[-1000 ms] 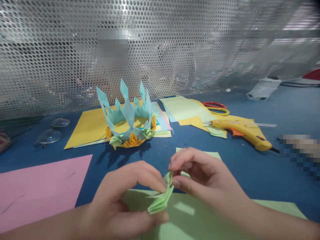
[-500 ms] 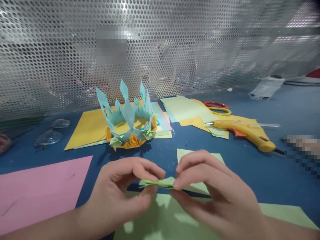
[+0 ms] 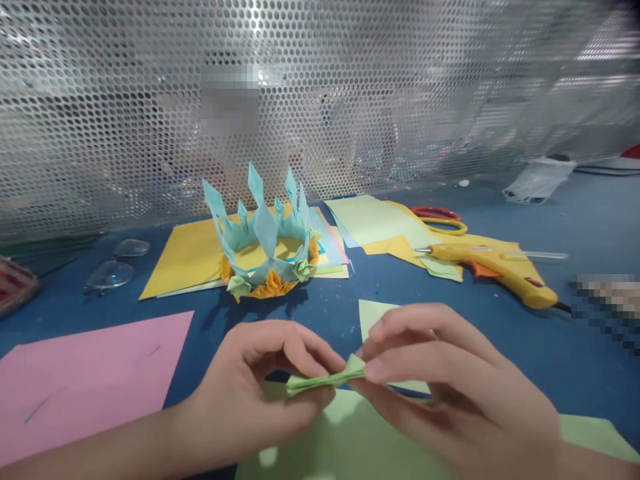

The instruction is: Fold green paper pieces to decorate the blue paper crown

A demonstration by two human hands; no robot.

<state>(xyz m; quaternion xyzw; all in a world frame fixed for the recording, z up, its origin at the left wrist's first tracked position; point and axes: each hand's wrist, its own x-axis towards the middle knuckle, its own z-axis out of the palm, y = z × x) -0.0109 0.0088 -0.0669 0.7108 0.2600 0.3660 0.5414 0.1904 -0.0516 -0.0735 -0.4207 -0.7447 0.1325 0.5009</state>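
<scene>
A small piece of folded green paper (image 3: 313,383), with several layers showing at its left end, is held level between both hands. My left hand (image 3: 265,387) pinches its middle between thumb and fingers. At its right end, the thumb and forefinger of my right hand (image 3: 450,380) grip the paper, partly hiding it. A larger green sheet (image 3: 360,440) lies on the table beneath. Just beyond my hands stands a light-blue paper crown (image 3: 265,230), trimmed with orange and green folded flowers (image 3: 273,283) along its lower edge.
Pink paper (image 3: 95,373) lies at left, below eyeglasses (image 3: 113,275). Right of the crown are paper sheets (image 3: 377,220), red-and-yellow-handled scissors (image 3: 443,220) and a yellow glue gun (image 3: 493,263) with a cord. A perforated metal panel (image 3: 320,100) closes off the back of the blue table (image 3: 320,313).
Both hands and the folded paper sit slightly further right in the view, which has itself shifted a little. The paper's right end now flares upward, and my left fingers are nearer the right hand.
</scene>
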